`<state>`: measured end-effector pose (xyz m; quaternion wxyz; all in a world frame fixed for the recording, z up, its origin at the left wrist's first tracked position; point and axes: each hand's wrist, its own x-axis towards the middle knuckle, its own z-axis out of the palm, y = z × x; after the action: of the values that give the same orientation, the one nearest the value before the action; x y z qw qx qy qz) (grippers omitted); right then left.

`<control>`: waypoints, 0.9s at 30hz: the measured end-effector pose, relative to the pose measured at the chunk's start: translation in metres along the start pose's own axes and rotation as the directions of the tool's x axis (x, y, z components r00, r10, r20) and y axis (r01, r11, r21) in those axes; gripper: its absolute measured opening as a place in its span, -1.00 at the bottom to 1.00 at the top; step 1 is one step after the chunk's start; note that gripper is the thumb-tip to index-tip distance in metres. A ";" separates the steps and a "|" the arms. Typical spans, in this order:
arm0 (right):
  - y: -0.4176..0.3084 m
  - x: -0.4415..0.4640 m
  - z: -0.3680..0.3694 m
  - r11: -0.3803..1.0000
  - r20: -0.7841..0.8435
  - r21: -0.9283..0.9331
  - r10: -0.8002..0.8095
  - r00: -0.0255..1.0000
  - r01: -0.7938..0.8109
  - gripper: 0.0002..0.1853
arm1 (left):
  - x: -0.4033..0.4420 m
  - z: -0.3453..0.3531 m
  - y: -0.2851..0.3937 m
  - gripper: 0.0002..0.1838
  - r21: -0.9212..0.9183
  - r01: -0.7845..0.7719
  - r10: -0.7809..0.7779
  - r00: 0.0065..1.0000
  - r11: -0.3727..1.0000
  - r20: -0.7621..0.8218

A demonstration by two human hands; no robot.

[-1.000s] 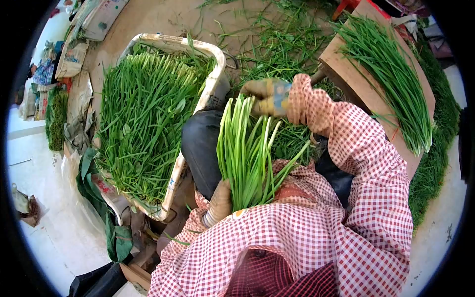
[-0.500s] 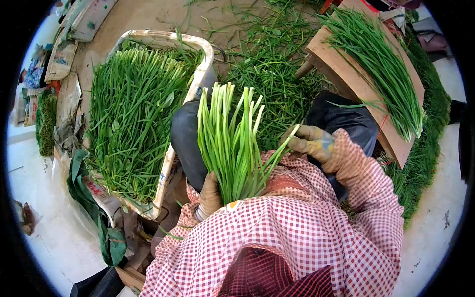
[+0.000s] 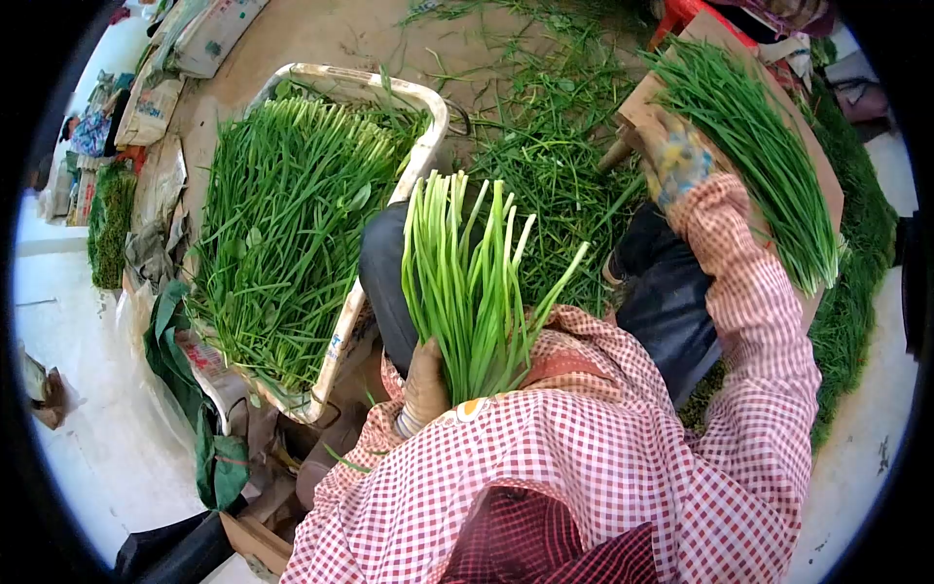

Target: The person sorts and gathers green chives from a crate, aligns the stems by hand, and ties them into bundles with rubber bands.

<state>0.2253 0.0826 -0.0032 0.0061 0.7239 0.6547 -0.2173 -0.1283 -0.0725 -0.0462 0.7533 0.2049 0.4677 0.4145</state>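
Observation:
My left hand (image 3: 425,383), in a tan work glove, is wrapped round a bunch of chives (image 3: 465,282) against my lap. Its pale cut ends point up and away from me, and one stalk leans out to the right. The lower leaves are hidden by my checked clothing. My right hand (image 3: 678,161), in a stained glove, is over the near-left edge of a wooden board (image 3: 812,156). Its fingers are blurred, and whether they hold anything is unclear. More long chives (image 3: 749,146) lie across that board, to the right of this hand.
On my left stands a white-rimmed tub (image 3: 431,146) packed with chives, close to my knee. Loose green trimmings (image 3: 555,146) litter the floor ahead. Along the far right lies a long heap of greens (image 3: 861,253). Flattened cartons (image 3: 156,107) are at the upper left.
My right hand has left the side stalk of the bunch and moved up and right to the board. My left hand keeps its hold, and the view has shifted slightly.

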 end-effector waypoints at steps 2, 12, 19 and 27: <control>-0.010 -0.038 0.011 0.975 -0.161 -0.057 -0.222 0.962 0.216 -0.61 | -0.001 0.000 0.001 -0.40 0.050 -0.021 0.022 0.999 0.999 -0.026; -0.089 -0.016 0.018 0.759 0.223 0.637 -0.350 0.910 0.136 -0.51 | -0.004 0.022 0.002 -0.49 0.016 -0.116 0.116 0.992 0.993 -0.041; -0.092 -0.010 0.014 0.803 0.320 0.581 -0.377 0.869 0.134 -0.56 | -0.002 0.015 0.001 -0.52 0.006 -0.067 0.068 0.993 0.998 -0.092; -0.098 -0.020 0.012 0.884 0.391 0.429 -0.368 0.844 0.186 -0.52 | 0.000 0.018 0.006 -0.47 -0.007 -0.017 0.016 0.997 1.000 -0.082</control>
<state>0.1277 0.0736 0.0191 -0.0086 0.5344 0.6798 -0.5023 -0.1146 -0.0681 -0.0334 0.7310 0.1887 0.4947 0.4304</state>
